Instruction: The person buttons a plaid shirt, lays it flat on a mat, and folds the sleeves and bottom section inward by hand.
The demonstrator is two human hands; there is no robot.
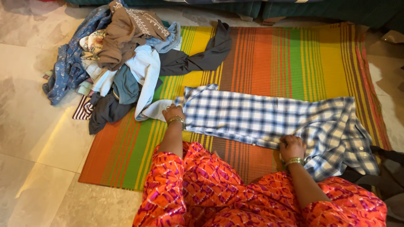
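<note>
**Checked shirt pressed flat on the mat**

The left hand (172,112) presses palm-down on one end of the blue checked shirt (269,120); the right hand (292,146) grips its near edge. The shirt lies lengthwise on the striped mat (273,59), mid-fold by the look of it; another fold would need aligned edges. A clothes pile (118,59) sits beyond.

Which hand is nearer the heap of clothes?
Left. The left hand rests on the checked shirt beside the clothes heap; the right hand is farther off.
</note>
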